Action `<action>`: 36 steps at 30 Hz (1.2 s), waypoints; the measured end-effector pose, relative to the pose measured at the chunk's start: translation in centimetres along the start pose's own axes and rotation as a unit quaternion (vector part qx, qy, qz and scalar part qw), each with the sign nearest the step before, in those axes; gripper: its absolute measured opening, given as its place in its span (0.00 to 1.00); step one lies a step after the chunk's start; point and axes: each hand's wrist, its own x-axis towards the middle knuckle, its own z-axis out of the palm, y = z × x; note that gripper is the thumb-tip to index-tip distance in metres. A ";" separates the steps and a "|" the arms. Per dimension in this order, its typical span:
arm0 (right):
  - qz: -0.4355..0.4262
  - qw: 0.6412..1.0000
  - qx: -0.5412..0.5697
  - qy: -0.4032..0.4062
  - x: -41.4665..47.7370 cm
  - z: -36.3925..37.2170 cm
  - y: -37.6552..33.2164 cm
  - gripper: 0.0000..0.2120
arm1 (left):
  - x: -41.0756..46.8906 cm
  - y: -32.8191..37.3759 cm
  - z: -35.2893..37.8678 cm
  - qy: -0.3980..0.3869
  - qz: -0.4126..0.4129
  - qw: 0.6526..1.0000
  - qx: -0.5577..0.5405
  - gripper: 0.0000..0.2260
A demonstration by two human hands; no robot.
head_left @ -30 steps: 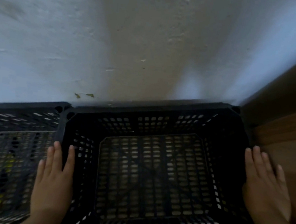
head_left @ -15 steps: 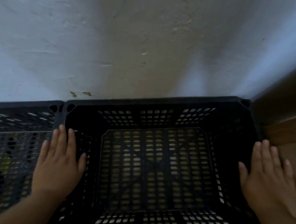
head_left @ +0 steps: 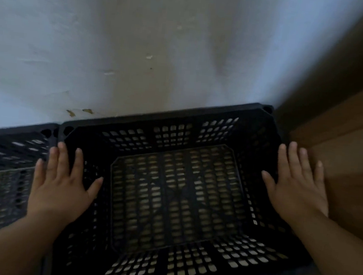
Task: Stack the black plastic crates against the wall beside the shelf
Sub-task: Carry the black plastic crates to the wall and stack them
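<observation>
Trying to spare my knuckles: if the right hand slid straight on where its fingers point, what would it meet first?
Probably the wall: the right hand lies flat at the right rim of the black crate, fingers aimed at the dark corner between it and the wooden shelf. Depth there is unclear.

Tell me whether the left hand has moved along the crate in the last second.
Yes: the left hand slid forward along the rim of the crate, toward the wall.

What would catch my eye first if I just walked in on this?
A big black lattice crate fills the middle, its far rim at the pale wall. The left hand lies flat on its left rim, the right hand on its right rim, beside the wooden shelf. A second crate sits to its left.
</observation>
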 end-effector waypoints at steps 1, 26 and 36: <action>0.011 1.000 0.012 0.007 -0.4 -0.9 -0.4 0.31 | -0.4 0.2 -0.6 -0.015 0.007 1.000 -0.008 0.35; 0.369 0.919 0.071 0.116 -38.6 -18.9 5.5 0.29 | -29.2 13.2 -19.9 0.103 0.449 0.886 -0.058 0.33; 0.516 0.850 0.012 0.106 -56.7 -18.0 18.5 0.30 | -47.3 23.9 -18.5 0.140 0.651 0.742 -0.075 0.31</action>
